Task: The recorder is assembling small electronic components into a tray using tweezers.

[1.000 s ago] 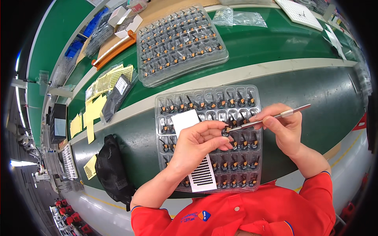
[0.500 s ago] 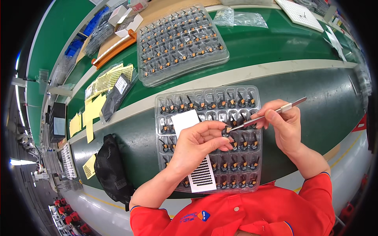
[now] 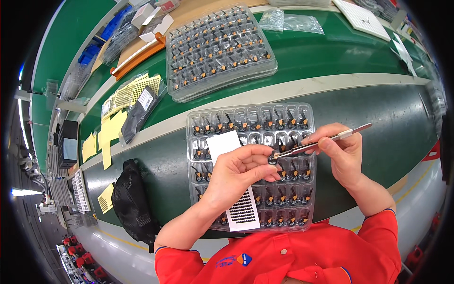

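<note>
My left hand [image 3: 243, 168] pinches a small round black part [image 3: 272, 160] between thumb and fingers, above a clear plastic tray [image 3: 309, 142]. Held pen-like in my right hand [image 3: 340, 149], a pair of metal tweezers [image 3: 326, 142] reaches left, its tips touching the top of the black part. Whether the tips grip anything is too small to tell. The tray's pockets hold several black parts with short tails and orange-brown patches. A white sheet [image 3: 243, 215] with rows of small black pieces lies across the tray, partly hidden under my left hand and wrist.
A stack of similar filled trays [image 3: 222, 52] stands beyond on the green surface. To the left lie a black mesh bag [image 3: 134, 203], yellow sheets [image 3: 111, 132] and a dark plastic-wrapped package [image 3: 140, 113]. An orange-edged bar [image 3: 139, 54], clear bags [image 3: 293, 22] and a white board [image 3: 362, 19] lie farther back.
The tweezers have tilted slightly flatter, and the orange-brown patch seen at their tips on the black part no longer shows. My left hand stays nearly still.
</note>
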Demonstrator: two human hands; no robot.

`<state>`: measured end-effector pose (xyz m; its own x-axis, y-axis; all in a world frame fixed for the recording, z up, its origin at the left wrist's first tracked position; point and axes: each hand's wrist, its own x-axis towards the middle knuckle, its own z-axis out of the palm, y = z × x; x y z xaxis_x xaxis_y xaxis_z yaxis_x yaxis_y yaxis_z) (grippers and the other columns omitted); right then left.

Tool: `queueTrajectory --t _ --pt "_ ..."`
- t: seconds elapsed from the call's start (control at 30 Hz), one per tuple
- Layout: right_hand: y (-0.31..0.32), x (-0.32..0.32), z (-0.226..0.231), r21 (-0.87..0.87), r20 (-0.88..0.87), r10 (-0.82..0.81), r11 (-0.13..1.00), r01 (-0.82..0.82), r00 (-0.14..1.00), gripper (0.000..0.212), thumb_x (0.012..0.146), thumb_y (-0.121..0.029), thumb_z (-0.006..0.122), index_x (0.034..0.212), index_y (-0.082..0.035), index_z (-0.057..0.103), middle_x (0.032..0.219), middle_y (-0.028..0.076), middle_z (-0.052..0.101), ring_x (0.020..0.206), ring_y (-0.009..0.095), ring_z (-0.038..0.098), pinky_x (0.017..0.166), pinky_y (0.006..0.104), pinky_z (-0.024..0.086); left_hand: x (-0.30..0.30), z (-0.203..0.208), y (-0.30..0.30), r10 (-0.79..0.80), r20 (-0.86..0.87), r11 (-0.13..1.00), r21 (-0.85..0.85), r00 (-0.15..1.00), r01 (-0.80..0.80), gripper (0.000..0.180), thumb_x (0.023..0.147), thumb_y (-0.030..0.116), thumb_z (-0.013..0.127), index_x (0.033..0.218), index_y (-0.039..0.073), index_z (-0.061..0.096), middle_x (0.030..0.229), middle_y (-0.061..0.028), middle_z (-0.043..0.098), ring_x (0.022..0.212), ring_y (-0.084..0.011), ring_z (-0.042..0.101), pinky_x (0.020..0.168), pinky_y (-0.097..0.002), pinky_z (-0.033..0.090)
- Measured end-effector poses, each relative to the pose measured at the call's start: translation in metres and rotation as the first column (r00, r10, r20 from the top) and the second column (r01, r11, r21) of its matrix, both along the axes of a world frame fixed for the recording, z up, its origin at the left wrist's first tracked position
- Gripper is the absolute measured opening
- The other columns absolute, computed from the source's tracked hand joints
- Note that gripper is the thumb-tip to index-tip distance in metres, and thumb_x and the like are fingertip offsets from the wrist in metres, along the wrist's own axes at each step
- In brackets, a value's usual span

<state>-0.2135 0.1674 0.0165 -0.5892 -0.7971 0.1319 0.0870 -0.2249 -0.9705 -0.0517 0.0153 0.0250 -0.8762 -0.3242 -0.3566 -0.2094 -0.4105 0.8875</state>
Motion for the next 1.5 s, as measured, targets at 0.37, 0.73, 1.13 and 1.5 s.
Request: queueTrajectory --t 0.37,0.73,1.13,1.5 --pt "0.0028 -0.0008 0.0006 0.017 -0.014 0.009 1.000 -0.009 1.000 0.014 0.087 -0.011 0.056 0.088 0.003 0.060 0.083 0.016 0.066 0.066 0.016 0.063 0.060 0.0243 0.047 -0.0007 0.0026 -0.0001 -0.001 0.006 1.000 0.017 1.000 0.001 0.026 0.082 -0.005 0.058 0.108 -0.004 0.055 0.087 -0.0170 0.065 0.077 -0.0216 0.066 0.070 -0.0277 0.054" --pt "-0.0002 -0.0031 -0.0024 0.026 0.080 0.033 0.999 -0.035 0.996 0.019 0.088 -0.017 0.056 0.086 0.002 0.059 0.082 0.016 0.066 0.062 0.016 0.062 0.054 0.0233 0.045 -0.0020 0.0058 -0.0008 -0.039 0.027 0.999 -0.004 0.999 0.039 0.025 0.082 -0.005 0.056 0.107 -0.004 0.057 0.087 -0.0156 0.065 0.076 -0.0195 0.066 0.070 -0.0257 0.053" --pt "-0.0017 -0.0029 -0.0052 0.058 0.096 -0.015 0.998 0.009 0.995 0.019 0.088 -0.016 0.055 0.087 0.001 0.060 0.081 0.016 0.066 0.062 0.014 0.061 0.054 0.0232 0.045 -0.0010 0.0060 0.0021 -0.062 0.019 0.998 -0.015 0.998 0.063 0.025 0.085 0.001 0.056 0.109 -0.005 0.055 0.090 -0.0167 0.065 0.079 -0.0213 0.065 0.073 -0.0287 0.053" --pt "-0.0004 -0.0009 0.0015 0.093 0.051 0.077 0.992 -0.082 0.996 0.018 0.087 -0.014 0.056 0.083 0.003 0.060 0.079 0.016 0.066 0.062 0.016 0.062 0.055 0.0238 0.047 0.0002 0.0024 0.0009 -0.025 -0.008 0.999 -0.046 1.000 0.024 0.013 0.088 0.006 0.056 0.096 -0.003 0.059 0.088 -0.0116 0.064 0.080 -0.0195 0.064 0.073 -0.0283 0.051"
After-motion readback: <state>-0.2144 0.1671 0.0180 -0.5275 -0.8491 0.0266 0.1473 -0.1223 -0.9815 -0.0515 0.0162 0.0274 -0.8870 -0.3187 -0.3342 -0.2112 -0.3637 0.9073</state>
